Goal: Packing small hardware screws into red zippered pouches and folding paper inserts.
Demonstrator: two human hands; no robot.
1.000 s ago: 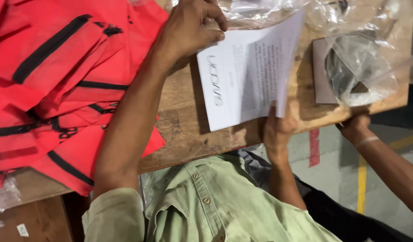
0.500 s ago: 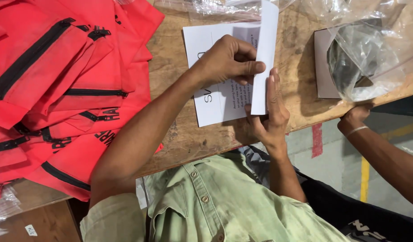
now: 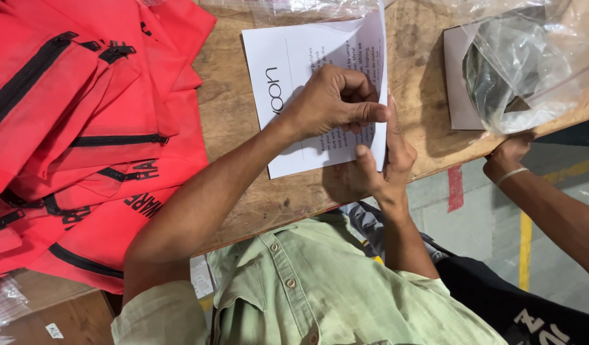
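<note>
A heap of red fabric bags with black zips (image 3: 71,147) lies over the left end of the worn wooden counter (image 3: 243,191), spilling past its near edge and out of the way of the work; beside it, near the middle of the counter, a white printed paper sheet (image 3: 294,70) lies flat with its right part folded up, so the counter backs the crease; the left hand (image 3: 332,102) is closed on top of that fold, fingers curled and pinching it down; the right hand (image 3: 384,160), open and flat, stands edge-on against the raised flap at the near edge, steadying it; at the right end, a clear plastic bag over a grey card (image 3: 518,64) is touched by another person's hand (image 3: 508,156).
</note>
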